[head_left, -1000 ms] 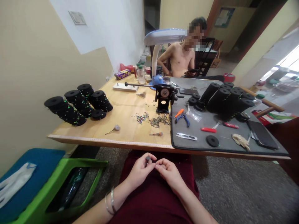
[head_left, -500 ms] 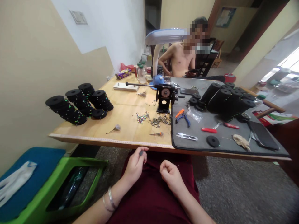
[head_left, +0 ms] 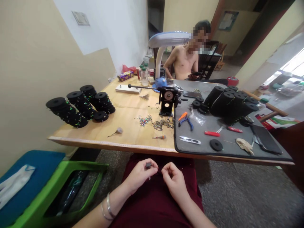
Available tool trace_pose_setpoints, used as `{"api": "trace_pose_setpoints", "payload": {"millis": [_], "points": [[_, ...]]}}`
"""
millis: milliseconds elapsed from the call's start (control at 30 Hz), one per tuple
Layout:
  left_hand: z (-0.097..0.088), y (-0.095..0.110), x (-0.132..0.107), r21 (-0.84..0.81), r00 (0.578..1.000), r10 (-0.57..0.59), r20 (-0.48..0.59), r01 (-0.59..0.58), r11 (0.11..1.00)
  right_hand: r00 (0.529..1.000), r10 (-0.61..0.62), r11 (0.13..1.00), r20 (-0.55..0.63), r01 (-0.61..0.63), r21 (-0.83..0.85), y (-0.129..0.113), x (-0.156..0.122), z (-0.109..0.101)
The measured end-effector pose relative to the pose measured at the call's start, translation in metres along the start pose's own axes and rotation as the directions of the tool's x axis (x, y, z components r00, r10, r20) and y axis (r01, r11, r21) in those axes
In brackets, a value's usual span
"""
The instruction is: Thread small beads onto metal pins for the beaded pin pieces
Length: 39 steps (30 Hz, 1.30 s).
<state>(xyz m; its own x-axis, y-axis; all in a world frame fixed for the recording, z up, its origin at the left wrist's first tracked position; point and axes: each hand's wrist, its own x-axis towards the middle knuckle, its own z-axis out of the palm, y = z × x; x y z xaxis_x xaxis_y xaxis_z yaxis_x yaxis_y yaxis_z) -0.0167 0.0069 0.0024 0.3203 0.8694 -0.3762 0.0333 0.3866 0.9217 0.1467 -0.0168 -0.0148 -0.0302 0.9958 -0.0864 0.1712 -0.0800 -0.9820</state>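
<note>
Over my lap, just off the table's front edge, my left hand (head_left: 139,175) is closed on a small dark grey piece (head_left: 148,165), too small to name. My right hand (head_left: 175,181) faces it with thumb and fingertips pinched together; whatever they hold, if anything, is hidden. A narrow gap separates the two hands. On the table beyond lie a small orange-and-grey item (head_left: 159,137), thread snips (head_left: 190,139), a pile of coloured beads (head_left: 145,120) and small metal pieces (head_left: 162,123). Behind these stands a black hand-cranked winder (head_left: 167,100) with a dial and a long rod.
Stacks of black foam spools (head_left: 77,110) stand at the left, and more black spools (head_left: 223,101) on the grey mat (head_left: 199,148). Blue pliers (head_left: 187,122) and a red-handled tool (head_left: 212,133) lie there. A lamp (head_left: 169,39) and a seated person (head_left: 186,63) are beyond.
My left hand has come down and right, closer to my right hand, and its grey piece shows more plainly. My right hand stays nearly in place, its fingertips turned toward the left.
</note>
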Motion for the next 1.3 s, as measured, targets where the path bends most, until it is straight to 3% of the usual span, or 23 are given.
{"api": "trace_pose_setpoints", "payload": {"millis": [133, 267, 433, 567, 667, 800, 933, 1133, 1300], "points": [[0.004, 0.003, 0.003, -0.035, 0.999, 0.007, -0.031, -0.009, 0.999, 0.995, -0.1, 0.978, 0.015, 0.101, -0.184, -0.002, -0.002, -0.001], [0.001, 0.002, 0.008, 0.012, 0.992, 0.092, -0.081, -0.091, 0.996, 0.99, -0.136, 0.966, 0.043, 0.142, -0.215, 0.0, -0.003, -0.002], [0.0, 0.003, 0.007, 0.235, 0.973, 0.217, -0.084, -0.193, 0.953, 0.993, -0.066, 0.992, 0.102, 0.076, -0.103, -0.003, 0.0, -0.003], [0.002, 0.011, 0.003, 0.498, 0.935, 0.352, -0.039, -0.288, 0.818, 0.981, -0.03, 0.994, 0.19, 0.01, 0.106, -0.013, 0.007, -0.002], [0.003, 0.02, 0.001, 0.601, 0.904, 0.427, 0.016, -0.35, 0.719, 0.974, 0.035, 0.985, 0.222, -0.071, 0.158, -0.015, 0.011, -0.001], [0.002, 0.031, 0.005, 0.65, 0.9, 0.419, 0.122, -0.391, 0.652, 0.979, 0.036, 0.996, 0.203, -0.051, 0.07, -0.008, 0.014, -0.001], [0.003, 0.04, 0.012, 0.66, 0.894, 0.402, 0.197, -0.424, 0.62, 0.982, 0.053, 0.993, 0.179, -0.071, 0.097, -0.006, 0.015, -0.004], [0.006, 0.05, 0.018, 0.627, 0.919, 0.363, 0.152, -0.374, 0.684, 0.984, 0.096, 0.972, 0.152, -0.125, 0.197, -0.012, 0.015, -0.016], [0.006, 0.056, 0.013, 0.621, 0.928, 0.361, 0.087, -0.334, 0.709, 0.993, 0.075, 0.889, 0.088, -0.107, 0.445, -0.02, 0.017, -0.025]]}}
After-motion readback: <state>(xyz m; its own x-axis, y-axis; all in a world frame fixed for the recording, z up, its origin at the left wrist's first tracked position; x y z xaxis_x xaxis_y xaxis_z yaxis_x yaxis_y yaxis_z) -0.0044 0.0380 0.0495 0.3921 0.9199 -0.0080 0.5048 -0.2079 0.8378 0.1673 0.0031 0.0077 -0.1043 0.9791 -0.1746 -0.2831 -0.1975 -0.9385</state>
